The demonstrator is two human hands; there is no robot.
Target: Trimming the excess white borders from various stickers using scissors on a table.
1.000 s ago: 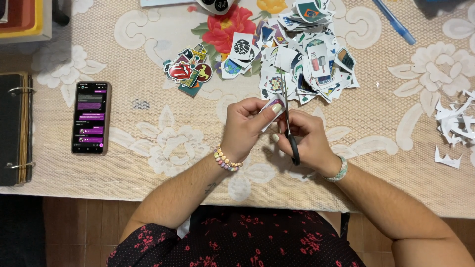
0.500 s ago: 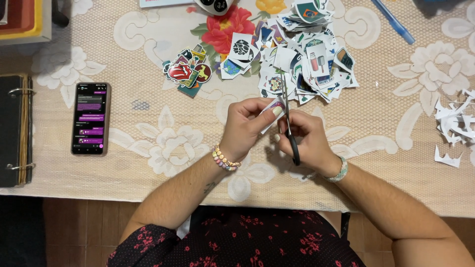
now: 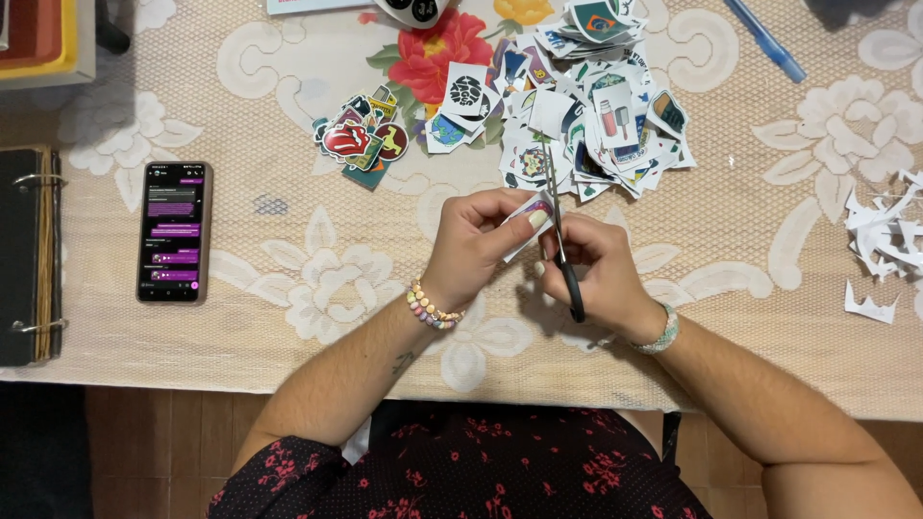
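Observation:
My left hand (image 3: 476, 245) pinches a small white paper sticker piece (image 3: 527, 223) between thumb and fingers. Black-handled scissors (image 3: 562, 245) are gripped in my right hand (image 3: 596, 274), blades pointing away from me and lying against the paper's right edge. Both hands hover over the lace tablecloth (image 3: 317, 288) near its front edge. Just beyond the scissor tips lies a big heap of cut-out stickers (image 3: 586, 115), partly hidden by the blades.
A smaller sticker cluster (image 3: 365, 142) lies left of the heap. A phone with a lit screen (image 3: 174, 231) rests at left, next to a black ring binder (image 3: 29, 255). White paper scraps (image 3: 885, 245) sit at right. A blue pen (image 3: 764, 38) lies far right.
The hands stay in place; the paper piece has turned slightly between the left fingers while the scissors remain against it.

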